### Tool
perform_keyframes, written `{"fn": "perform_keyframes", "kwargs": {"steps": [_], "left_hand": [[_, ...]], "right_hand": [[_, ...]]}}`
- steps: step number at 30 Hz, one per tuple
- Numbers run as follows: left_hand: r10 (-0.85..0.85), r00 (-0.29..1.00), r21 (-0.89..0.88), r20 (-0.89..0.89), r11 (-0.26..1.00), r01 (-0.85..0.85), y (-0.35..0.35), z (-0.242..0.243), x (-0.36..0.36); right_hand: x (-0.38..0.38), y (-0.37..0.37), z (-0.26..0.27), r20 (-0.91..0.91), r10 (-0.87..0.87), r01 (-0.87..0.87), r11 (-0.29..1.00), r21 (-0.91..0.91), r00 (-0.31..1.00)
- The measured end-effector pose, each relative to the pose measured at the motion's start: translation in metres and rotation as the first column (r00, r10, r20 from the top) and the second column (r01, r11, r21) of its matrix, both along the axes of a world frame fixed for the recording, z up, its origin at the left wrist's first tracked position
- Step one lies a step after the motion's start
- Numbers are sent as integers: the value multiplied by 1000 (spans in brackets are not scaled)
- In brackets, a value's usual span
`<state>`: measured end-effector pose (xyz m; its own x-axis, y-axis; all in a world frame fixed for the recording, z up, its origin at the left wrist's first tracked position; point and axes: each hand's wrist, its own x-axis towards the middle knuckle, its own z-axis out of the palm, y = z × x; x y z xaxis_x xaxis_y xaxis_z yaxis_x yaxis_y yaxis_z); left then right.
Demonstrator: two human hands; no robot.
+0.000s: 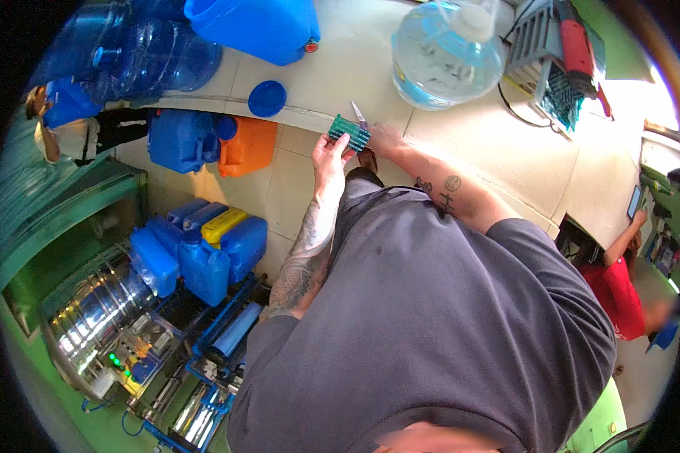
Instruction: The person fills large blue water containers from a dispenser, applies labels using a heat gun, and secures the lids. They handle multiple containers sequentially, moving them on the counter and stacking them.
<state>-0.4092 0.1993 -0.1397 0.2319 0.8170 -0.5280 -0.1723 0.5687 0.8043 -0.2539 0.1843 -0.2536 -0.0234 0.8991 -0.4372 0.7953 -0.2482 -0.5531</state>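
Note:
My left hand (330, 154) holds a small green printed packet (348, 133) at the counter's front edge, with the thumb on top of it. Just right of it, my right hand (386, 140) is closed around the handles of a small pair of scissors (358, 111). Their pointed metal blades lie just beyond the packet and point away from me; the handles are mostly hidden by the fingers. Whether the packet touches the right hand, I cannot tell. A round blue plastic lid (267, 98) lies on the tiled counter (334, 62) to the left.
A blue jerrycan (255, 28) and large blue water bottles (164, 56) stand on the counter, with a filled clear bottle (446, 62) at right. Below are an orange jerrycan (249, 146), more jerrycans and steel filter equipment (102, 317). One person (615, 294) in red is at right, another (73, 136) at far left.

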Motion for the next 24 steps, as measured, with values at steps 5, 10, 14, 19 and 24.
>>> {"fn": "perform_keyframes", "kwargs": {"steps": [5, 10, 14, 19, 24], "left_hand": [[-61, 988, -96, 142, 993, 75, 46, -13, -19], [-228, 958, -243, 175, 933, 267, 101, -35, -28], [-367, 919, -261, 142, 882, 393, 130, -43, -16], [-382, 877, -269, 290, 847, 458, 147, -51, 10], [-389, 896, -261, 214, 861, 436, 151, -63, 33]], "right_hand": [[7, 5, -7, 103, -6, -3, 997, 81, 995], [20, 8, -13, 106, -117, 126, 988, -92, 988], [44, -13, 0, -197, -330, 300, 939, -168, 923], [49, -64, 44, -591, -543, 463, 834, -300, 597], [24, -75, 79, -733, -593, 481, 776, -409, 333]]}}
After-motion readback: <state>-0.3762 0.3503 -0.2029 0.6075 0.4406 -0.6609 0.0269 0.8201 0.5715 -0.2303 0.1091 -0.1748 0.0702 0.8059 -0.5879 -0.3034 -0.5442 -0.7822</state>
